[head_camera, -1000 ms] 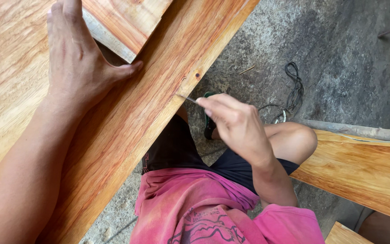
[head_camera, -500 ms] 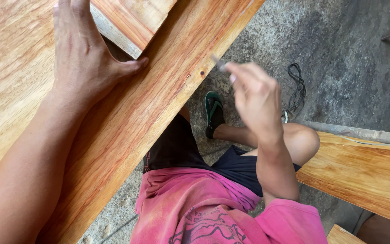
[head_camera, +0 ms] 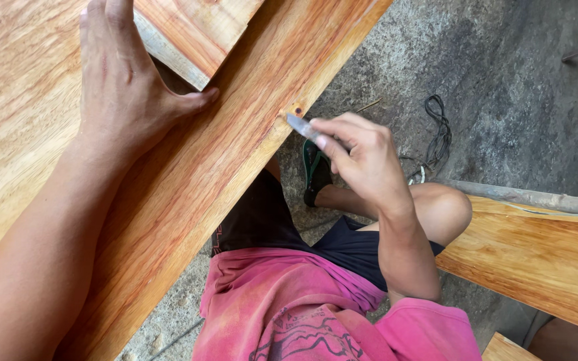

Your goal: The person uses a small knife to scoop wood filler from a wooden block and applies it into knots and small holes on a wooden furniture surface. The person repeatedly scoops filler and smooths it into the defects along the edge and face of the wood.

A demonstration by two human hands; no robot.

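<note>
Rough grey concrete floor (head_camera: 503,87) fills the background, with a loop of black cord (head_camera: 439,127) lying on it beyond the long reddish wooden plank (head_camera: 188,200) that runs diagonally across the view. Every place here is given from that plank. On its upper face, near the far end, the left hand (head_camera: 125,93) lies flat with fingers spread and thumb out, gripping nothing, only pressing down; a smaller wood block (head_camera: 192,33) lies just beside its fingers. At the plank's near edge the right hand (head_camera: 362,160) pinches a small flat grey blade (head_camera: 300,125), its tip touching a dark knot or hole (head_camera: 296,109) at the edge. Work at that spot seems underway rather than finished: the mark is still plainly visible, and whether any filler or scraping has been done there is too small to tell. Elsewhere the plank looks smooth and glossy, with orange-red grain. Below the plank are a pink shirt (head_camera: 316,314) and a green sandal (head_camera: 316,170); another plank (head_camera: 536,261) lies well apart beyond the knee.
</note>
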